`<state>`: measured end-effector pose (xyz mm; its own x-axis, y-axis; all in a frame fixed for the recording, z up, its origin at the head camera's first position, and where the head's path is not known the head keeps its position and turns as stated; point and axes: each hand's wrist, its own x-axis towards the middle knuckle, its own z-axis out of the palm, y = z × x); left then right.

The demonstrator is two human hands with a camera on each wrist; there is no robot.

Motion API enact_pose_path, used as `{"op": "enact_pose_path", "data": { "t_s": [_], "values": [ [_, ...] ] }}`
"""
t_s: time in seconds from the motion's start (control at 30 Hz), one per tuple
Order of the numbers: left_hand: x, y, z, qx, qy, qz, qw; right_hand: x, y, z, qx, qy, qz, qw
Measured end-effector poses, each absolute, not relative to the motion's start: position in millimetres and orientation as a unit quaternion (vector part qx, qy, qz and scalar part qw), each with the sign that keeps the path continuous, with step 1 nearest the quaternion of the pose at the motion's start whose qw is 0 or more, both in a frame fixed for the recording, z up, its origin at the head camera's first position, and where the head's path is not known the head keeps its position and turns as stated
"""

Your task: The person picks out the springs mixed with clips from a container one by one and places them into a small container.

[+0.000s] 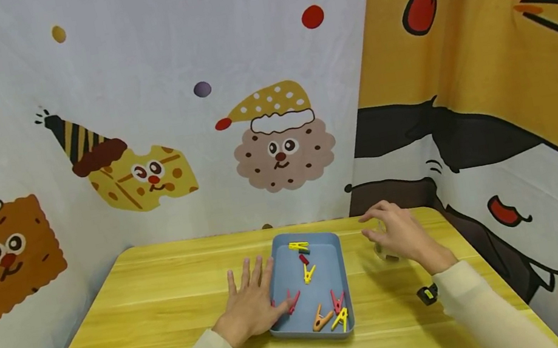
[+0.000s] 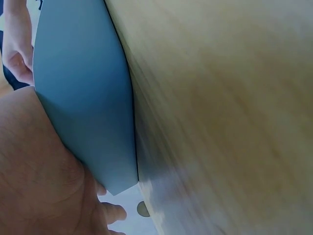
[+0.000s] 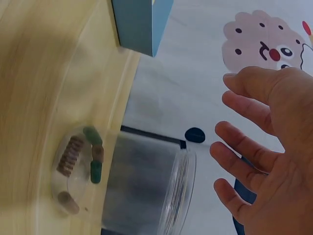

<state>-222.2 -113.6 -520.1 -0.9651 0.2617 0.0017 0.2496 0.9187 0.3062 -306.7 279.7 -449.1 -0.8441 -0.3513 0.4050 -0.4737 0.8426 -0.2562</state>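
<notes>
A grey-blue tray (image 1: pixel 342 274) holds several small clothespins, among them a yellow clothespin (image 1: pixel 307 274), an orange clothespin (image 1: pixel 321 318) and a pink clothespin (image 1: pixel 337 300). Small red and dark teal pieces (image 1: pixel 303 260) lie near its far end. My left hand (image 1: pixel 248 308) spreads its fingers along the tray's left side, thumb over the rim. My right hand (image 1: pixel 404 234) hovers over a clear jar (image 3: pixel 142 181) standing right of the tray, with fingers bent slightly and nothing in them. Green, brown and ridged pieces (image 3: pixel 96 164) lie in the jar's bottom.
The wooden table (image 1: pixel 148 319) extends on both sides of the tray. A cartoon-printed cloth (image 1: pixel 172 62) hangs behind the table and along its right side. A dark wrist device (image 1: pixel 428 295) sits at the right cuff.
</notes>
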Motion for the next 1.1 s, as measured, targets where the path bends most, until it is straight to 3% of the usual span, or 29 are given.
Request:
{"op": "enact_pose_path", "data": {
  "t_s": [0.7, 1.1],
  "values": [
    [-223.9, -114.7, -521.4, 0.132, 0.979, 0.153, 0.017, -307.1, 241.0, -457.7, 0.261, -0.935, 0.177, 0.163],
    [-224.0, -114.7, -521.1, 0.135, 0.979, 0.149, 0.016, -314.2, 228.7, -460.3, 0.263, -0.941, 0.170, 0.127]
  ]
}}
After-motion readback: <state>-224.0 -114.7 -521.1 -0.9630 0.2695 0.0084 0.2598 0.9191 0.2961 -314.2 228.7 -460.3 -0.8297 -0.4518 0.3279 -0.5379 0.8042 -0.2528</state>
